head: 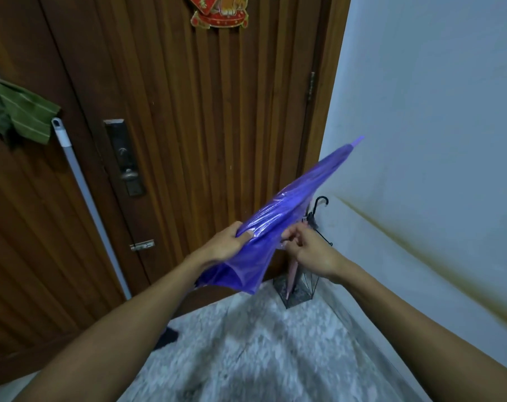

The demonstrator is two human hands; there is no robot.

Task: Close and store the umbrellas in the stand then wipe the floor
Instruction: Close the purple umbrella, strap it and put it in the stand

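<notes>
Glossy purple plastic-looking umbrella (pixel 290 207); ribbed brown wood door (pixel 217 111); speckled stone-like floor (pixel 261 343); matt white wall (pixel 435 97).

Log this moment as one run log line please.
step: closing purple umbrella | left hand: gripping canopy | right hand: pinching canopy | stand: holds pink umbrella

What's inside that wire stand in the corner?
The wire stand holds a closed pink umbrella, and a black hooked handle pokes up above it. The purple umbrella and right hand cover the middle, so anything else there is hidden.
</notes>
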